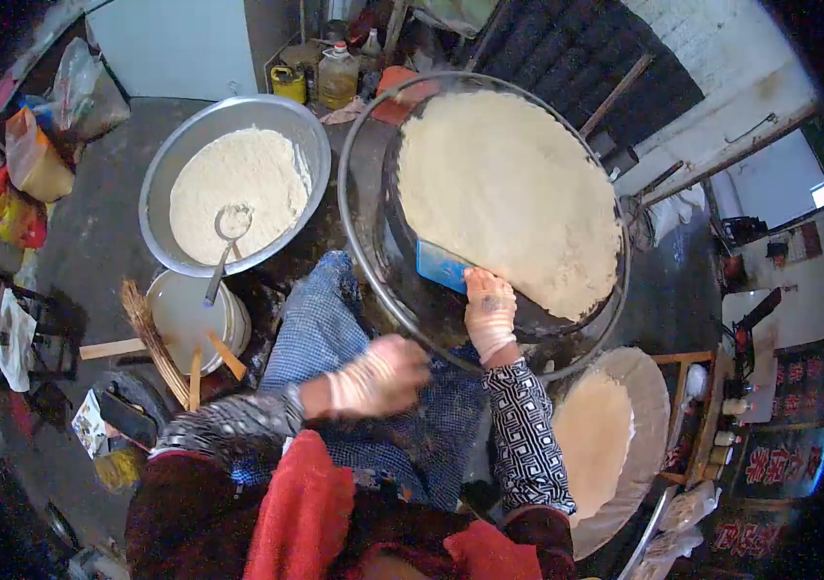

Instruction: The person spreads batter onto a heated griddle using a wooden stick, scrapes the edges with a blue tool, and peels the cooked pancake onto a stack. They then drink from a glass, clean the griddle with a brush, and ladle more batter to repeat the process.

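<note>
Right now, it's all pale paste and dark metal: a wide, round pancake [509, 184] fills the upper right of the frame, matte and grainy, spread thin over a black griddle [391, 217]. Ringing that griddle is a thin metal hoop [346, 193]. Upper left, a shiny metal bowl [155, 198] holds thick, lumpy batter [233, 188], with a ladle [216, 282] resting in it, handle out over the rim. Below sits a round bucket [237, 324] of cloudy liquid, a straw brush [153, 338] leaning at its side. Lower right, a shallow round tray [646, 416] carries a smooth, tan flatbread [591, 445].

Edges now! The pancake's border is ragged, crumbly at the lower right, and a bare dark strip of griddle runs along its left side. Only a narrow gap separates bowl and hoop.

And the blue scraper [441, 266], flat and straight-sided, is at the pancake's lower-left edge, near the frame's centre. The right hand [490, 302] has its fingers clamped on it, forearm angling up from the lower right. The left hand [381, 377] hangs blurred above the checked cloth [310, 324] on the lap, fingers curled; whether they grip anything, I can't tell.
</note>
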{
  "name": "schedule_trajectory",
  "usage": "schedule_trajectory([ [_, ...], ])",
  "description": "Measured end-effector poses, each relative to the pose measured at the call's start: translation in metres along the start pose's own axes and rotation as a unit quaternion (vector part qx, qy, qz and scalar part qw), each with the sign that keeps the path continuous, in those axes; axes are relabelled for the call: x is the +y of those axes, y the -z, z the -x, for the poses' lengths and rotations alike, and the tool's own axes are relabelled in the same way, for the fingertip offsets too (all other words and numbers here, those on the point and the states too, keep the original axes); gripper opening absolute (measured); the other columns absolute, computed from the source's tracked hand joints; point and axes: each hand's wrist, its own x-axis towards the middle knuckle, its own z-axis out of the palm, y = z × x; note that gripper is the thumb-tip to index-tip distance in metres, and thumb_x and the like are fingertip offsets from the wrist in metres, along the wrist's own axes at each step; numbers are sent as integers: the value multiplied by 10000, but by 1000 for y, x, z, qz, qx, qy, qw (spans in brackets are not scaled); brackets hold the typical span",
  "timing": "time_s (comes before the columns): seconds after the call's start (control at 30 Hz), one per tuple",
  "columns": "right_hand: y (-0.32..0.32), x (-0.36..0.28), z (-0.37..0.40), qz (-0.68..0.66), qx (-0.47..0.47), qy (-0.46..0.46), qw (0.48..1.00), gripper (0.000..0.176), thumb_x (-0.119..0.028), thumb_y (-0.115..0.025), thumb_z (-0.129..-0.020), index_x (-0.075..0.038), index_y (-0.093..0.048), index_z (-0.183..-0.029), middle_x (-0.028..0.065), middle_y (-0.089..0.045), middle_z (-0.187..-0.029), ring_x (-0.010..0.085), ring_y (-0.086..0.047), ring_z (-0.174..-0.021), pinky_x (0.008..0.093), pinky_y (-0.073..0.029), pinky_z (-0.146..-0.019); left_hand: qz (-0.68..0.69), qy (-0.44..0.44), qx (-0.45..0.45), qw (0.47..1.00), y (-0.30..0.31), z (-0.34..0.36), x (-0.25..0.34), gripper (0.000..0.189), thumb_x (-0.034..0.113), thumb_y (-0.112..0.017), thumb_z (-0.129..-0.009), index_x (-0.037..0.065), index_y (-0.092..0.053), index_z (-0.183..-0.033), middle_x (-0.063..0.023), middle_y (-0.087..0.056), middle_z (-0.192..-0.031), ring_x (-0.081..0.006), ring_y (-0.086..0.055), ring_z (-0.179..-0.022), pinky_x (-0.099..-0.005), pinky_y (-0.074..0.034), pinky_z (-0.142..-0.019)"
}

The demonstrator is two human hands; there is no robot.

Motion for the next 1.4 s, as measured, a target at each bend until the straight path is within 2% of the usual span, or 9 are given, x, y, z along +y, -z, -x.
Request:
schedule_trajectory([
  [0.23, -8, -6, -48, 150, -79, 8, 986, 253, -112, -504, -835, -49, -567, -1071, 104, -641, -1002, 243, -633, -941, 401, -508, -754, -133, 161, 253, 945, 125, 36, -141, 308, 114, -591, -828, -7, -555, -1109, -202, -571, -1074, -391, -543, -1017, -436, -456, -886],
  [0.4, -15, -8, -104, 123, -191, -58, 972, 267, -131, -478, -851, -61, -558, -1096, 106, -644, -1017, 251, -645, -925, 412, -522, -727, -225, 178, 225, 931, 172, 10, -233, 406, 268, -577, -860, 6, -543, -1168, -203, -523, -1231, -373, -459, -1199, -454, -350, -1030],
  [0.57, -27, -3, -125, 128, -209, -94, 965, 322, -97, -494, -806, -68, -578, -1115, 119, -649, -1056, 265, -641, -947, 410, -507, -761, -386, 2, -32, 922, 152, -12, -266, 603, 584, -541, -789, 109, -586, -1157, -140, -525, -1253, -295, -355, -1323, -505, -175, -1123],
  [0.63, -32, 4, -131, 132, -218, -103, 961, 312, -107, -473, -825, -60, -578, -1116, 123, -653, -1044, 263, -644, -939, 407, -507, -761, -342, 67, -222, 911, 128, -29, -233, 496, 597, -569, -734, 150, -632, -941, -101, -595, -1037, -309, -512, -1109, -513, -218, -1098],
  [0.7, -49, 13, -132, 127, -177, -88, 972, 308, -110, -459, -836, -64, -580, -1115, 133, -657, -1030, 271, -653, -910, 408, -509, -755, -282, 7, -38, 959, 90, -12, -207, 425, 573, -587, -711, 158, -604, -801, -73, -547, -757, -284, -550, -861, -470, -330, -979],
  [0.87, -46, -1, -154, 174, -189, -126, 958, 224, -125, -438, -866, -84, -585, -1028, 109, -687, -911, 260, -676, -870, 408, -522, -707, -186, 173, -72, 965, 12, -54, -43, 325, 421, -644, -705, 144, -559, -557, -71, -505, -568, -284, -518, -560, -418, -403, -595],
  [1.0, -51, 4, -165, 126, -214, -123, 961, 227, -154, -477, -880, -36, -585, -1041, 129, -668, -960, 251, -670, -874, 383, -535, -714, 174, -116, 94, 973, -60, -36, 64, 259, 317, -604, -777, 59, -599, -796, -143, -571, -858, -325, -573, -796, -418, -471, -711],
  [1.2, -57, 6, -171, 152, -203, -157, 955, 212, -134, -443, -887, -75, -578, -1040, 118, -678, -968, 259, -681, -877, 403, -539, -705, 126, 104, -16, 986, -82, 5, 6, 242, 277, -584, -828, 50, -622, -901, -136, -593, -938, -319, -590, -892, -420, -485, -788],
  [1.4, -60, 7, -173, 177, -201, -168, 949, 209, -152, -447, -895, -77, -571, -1046, 104, -677, -982, 233, -682, -882, 383, -544, -714, 197, 112, 63, 972, -25, 5, 2, 252, 211, -575, -833, 6, -618, -974, -188, -605, -1020, -358, -592, -940, -424, -487, -827],
])
